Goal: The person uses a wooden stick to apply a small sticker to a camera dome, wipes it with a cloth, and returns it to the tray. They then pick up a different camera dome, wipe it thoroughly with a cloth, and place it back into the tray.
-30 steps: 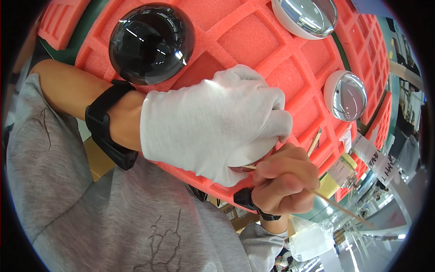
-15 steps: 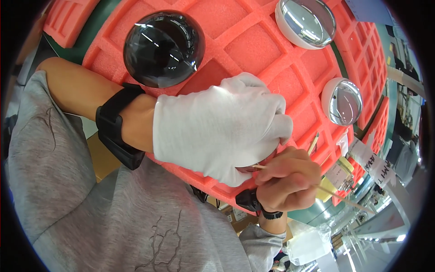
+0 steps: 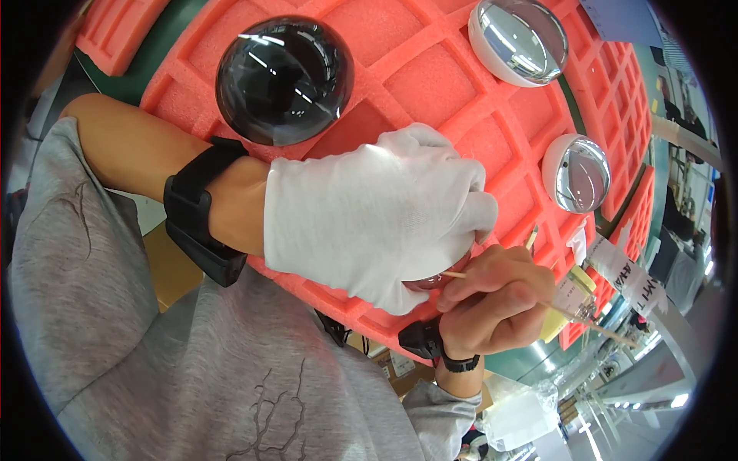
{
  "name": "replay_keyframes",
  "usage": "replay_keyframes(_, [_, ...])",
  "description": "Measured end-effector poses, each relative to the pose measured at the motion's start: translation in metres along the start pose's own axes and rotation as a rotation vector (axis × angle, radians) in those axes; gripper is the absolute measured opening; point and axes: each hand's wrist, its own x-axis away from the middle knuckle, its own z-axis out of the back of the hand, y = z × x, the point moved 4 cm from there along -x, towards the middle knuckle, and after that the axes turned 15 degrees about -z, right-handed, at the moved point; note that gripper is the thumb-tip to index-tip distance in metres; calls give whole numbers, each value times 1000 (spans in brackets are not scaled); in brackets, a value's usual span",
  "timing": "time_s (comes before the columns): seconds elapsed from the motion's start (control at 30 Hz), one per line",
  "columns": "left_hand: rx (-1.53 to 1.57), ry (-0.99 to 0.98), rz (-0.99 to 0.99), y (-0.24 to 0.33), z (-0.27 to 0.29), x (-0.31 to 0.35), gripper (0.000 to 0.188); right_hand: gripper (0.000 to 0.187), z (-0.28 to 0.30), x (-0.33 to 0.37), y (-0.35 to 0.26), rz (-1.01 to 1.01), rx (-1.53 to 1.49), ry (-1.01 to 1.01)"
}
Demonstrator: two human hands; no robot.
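Note:
My left hand (image 3: 377, 219), in a white glove, is closed around a clear, curved glass piece (image 3: 430, 283). Only the lower edge of that piece shows under the fingers; the glove hides the rest. Against this edge rests the tip of a thin wooden stick (image 3: 607, 332), pinched in the fingers of my bare right hand (image 3: 496, 300). The stick's far end sticks out past the hand to the lower right. Just above the left hand sits a dark, shiny glass dome (image 3: 284, 81).
Under my hands lies a red foam tray (image 3: 430, 81) with square pockets. Two clear glass domes with white rims, a larger one (image 3: 519, 42) and a smaller one (image 3: 578, 175), sit on its right side. A yellow-lidded jar (image 3: 569, 296) stands right of my right hand.
My right hand has shifted slightly to the right, and the stick's tip with it along the glass edge. The left hand keeps its grip almost unmoved.

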Motion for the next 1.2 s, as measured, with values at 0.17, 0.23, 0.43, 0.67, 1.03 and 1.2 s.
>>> replay_keyframes(0.17, [-62,-6,-16,0,0,-3,37,39,-5,-3,-6,193,281,-125])
replay_keyframes(0.23, [-65,-41,-43,0,2,-7,33,41,1,-5,1,48,89,-21])
replay_keyframes(0.43, [-76,-41,-102,1,6,-10,40,40,23,7,17,-80,-284,150])
replay_keyframes(0.67, [-56,40,-109,-3,2,-3,56,42,36,-1,24,-163,-375,394])
replay_keyframes(1.03, [163,109,-35,-15,-13,-10,45,41,45,1,24,-153,-331,387])
replay_keyframes(1.2, [183,106,-22,-12,-10,-10,38,39,48,0,25,-168,-272,369])
